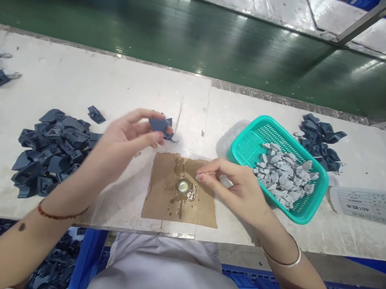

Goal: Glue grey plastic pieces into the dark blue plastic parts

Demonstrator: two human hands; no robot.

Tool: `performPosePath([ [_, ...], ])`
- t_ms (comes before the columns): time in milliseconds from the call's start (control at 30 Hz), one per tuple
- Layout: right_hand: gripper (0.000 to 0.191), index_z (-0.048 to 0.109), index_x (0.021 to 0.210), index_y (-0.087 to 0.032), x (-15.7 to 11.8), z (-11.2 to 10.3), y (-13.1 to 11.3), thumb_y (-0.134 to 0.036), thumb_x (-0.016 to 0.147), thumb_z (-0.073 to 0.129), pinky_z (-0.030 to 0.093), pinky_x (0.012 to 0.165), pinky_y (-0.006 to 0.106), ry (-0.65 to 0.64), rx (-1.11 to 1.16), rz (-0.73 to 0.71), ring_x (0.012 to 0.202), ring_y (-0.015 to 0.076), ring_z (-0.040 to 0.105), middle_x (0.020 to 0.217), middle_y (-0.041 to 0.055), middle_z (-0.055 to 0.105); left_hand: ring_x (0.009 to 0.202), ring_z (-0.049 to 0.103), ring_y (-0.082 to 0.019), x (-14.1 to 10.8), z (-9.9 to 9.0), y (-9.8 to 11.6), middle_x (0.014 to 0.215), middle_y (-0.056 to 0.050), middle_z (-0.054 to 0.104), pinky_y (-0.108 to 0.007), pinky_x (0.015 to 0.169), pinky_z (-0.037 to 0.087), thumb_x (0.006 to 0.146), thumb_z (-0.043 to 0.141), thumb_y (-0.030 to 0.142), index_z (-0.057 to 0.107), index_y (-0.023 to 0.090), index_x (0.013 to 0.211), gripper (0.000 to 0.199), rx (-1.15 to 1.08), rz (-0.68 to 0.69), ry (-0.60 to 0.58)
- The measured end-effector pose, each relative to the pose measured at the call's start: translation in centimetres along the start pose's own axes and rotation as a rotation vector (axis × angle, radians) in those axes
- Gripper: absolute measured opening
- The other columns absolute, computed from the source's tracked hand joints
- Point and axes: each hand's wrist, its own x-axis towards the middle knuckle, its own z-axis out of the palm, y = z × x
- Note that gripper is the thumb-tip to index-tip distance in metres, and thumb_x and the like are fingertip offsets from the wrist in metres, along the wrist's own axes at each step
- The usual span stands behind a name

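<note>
Between the thumb and fingers of my left hand (125, 136) is a dark blue-grey plastic part (158, 125), held above the table. Behind it, another dark plastic part (168, 126) shows partly, mostly hidden by my fingers. My right hand (232, 185) is pinched at the right edge of a piece of cardboard (154, 194), with a small pale piece (198, 176) at its fingertips, too small to make out well. On the cardboard, a small round metal cap (183, 186) sits amid wet, shiny stains.
Dark plastic parts (53, 150) lie heaped on the left, with a smaller pile (321, 138) at the far right. A green basket (244, 151) holds many grey-white pieces. Beside it lies a labelled translucent bottle (361, 205). A green conveyor belt (153, 34) runs along the back.
</note>
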Motion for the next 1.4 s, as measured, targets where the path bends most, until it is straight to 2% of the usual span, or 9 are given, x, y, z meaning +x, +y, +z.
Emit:
performPosePath([
  [133,0.014,0.067,0.094,-0.02,0.2,1.4,0.7,-0.024,0.104,0.059,0.051,0.068,0.027,-0.147,-0.144,-0.196,0.072,0.0137,0.065,0.083,0.002,0.073,0.068,0.07,-0.015,-0.2,2.0,-1.3,0.093,-0.006,0.076,-0.03,0.061,0.059,0.096,0.065,0.029,0.062,0.019,0.115,0.021,-0.116,-0.062,-0.189],
  [200,0.014,0.065,0.095,-0.019,0.3,1.9,1.2,-0.022,0.105,0.056,0.051,0.07,0.028,-0.181,-0.208,-0.274,0.075,0.0148,0.065,0.085,0.0033,0.073,0.063,0.068,-0.013,-0.3,2.5,-1.8,0.088,-0.003,0.074,-0.028,0.058,0.058,0.095,0.066,0.027,0.06,0.018,0.117,0.024,-0.138,-0.07,-0.241],
  [367,0.014,0.063,0.095,-0.018,0.4,2.2,1.8,-0.021,0.106,0.054,0.051,0.069,0.028,-0.209,-0.309,-0.317,0.077,0.0161,0.066,0.085,0.004,0.071,0.084,0.073,-0.014,-0.5,2.9,-2.9,0.109,-0.006,0.072,-0.027,0.074,0.06,0.091,0.071,0.022,0.061,0.017,0.119,0.03,-0.211,-0.014,-0.227],
  [567,0.011,0.064,0.098,-0.018,0.4,2.1,1.6,-0.02,0.105,0.056,0.051,0.069,0.027,-0.197,-0.273,-0.313,0.077,0.0148,0.067,0.086,0.0033,0.072,0.089,0.071,-0.014,-0.8,3.1,-3.8,0.101,-0.003,0.073,-0.026,0.079,0.058,0.095,0.068,0.022,0.058,0.019,0.118,0.025,-0.28,-0.011,-0.186],
  [833,0.012,0.065,0.096,-0.016,0.4,2.3,1.9,-0.019,0.104,0.057,0.051,0.07,0.027,-0.204,-0.27,-0.304,0.077,0.0142,0.066,0.086,0.004,0.072,0.098,0.068,-0.012,-1.0,3.0,-4.3,0.116,-0.005,0.071,-0.026,0.089,0.057,0.099,0.064,0.022,0.064,0.02,0.125,0.026,-0.239,0.102,-0.245],
  [1000,0.012,0.07,0.091,-0.018,0.5,1.7,1.3,-0.021,0.101,0.064,0.048,0.06,0.023,-0.121,-0.057,-0.123,0.068,0.0109,0.063,0.079,0.0012,0.072,0.086,0.069,-0.012,-1.0,2.9,-4.1,0.101,-0.002,0.076,-0.023,0.077,0.056,0.089,0.078,0.022,0.071,0.021,0.119,0.031,-0.17,0.06,-0.15],
  [1133,0.008,0.074,0.094,-0.019,0.7,1.6,0.9,-0.025,0.097,0.069,0.051,0.06,0.021,0.011,0.261,0.111,0.068,0.0098,0.065,0.08,0.0005,0.074,0.097,0.071,-0.012,-1.0,2.8,-3.5,0.106,-0.003,0.08,-0.02,0.078,0.056,0.082,0.084,0.016,0.071,0.02,0.107,0.028,-0.202,0.083,-0.13],
  [1267,0.007,0.078,0.097,-0.022,0.7,1.5,1.0,-0.025,0.095,0.072,0.055,0.063,0.018,0.071,0.507,0.205,0.065,0.0076,0.066,0.073,-0.002,0.073,0.091,0.073,-0.01,-0.9,3.0,-3.5,0.103,-0.001,0.079,-0.017,0.074,0.059,0.079,0.084,0.011,0.067,0.02,0.095,0.025,-0.306,0.053,-0.181],
  [1400,0.009,0.081,0.099,-0.024,0.9,1.2,1.2,-0.022,0.094,0.074,0.057,0.066,0.016,0.068,0.624,0.235,0.066,0.0066,0.068,0.073,-0.0024,0.075,0.086,0.073,-0.009,-0.8,3.1,-3.7,0.097,0.001,0.077,-0.016,0.077,0.062,0.081,0.083,0.011,0.071,0.019,0.097,0.022,-0.331,0.026,-0.207],
])
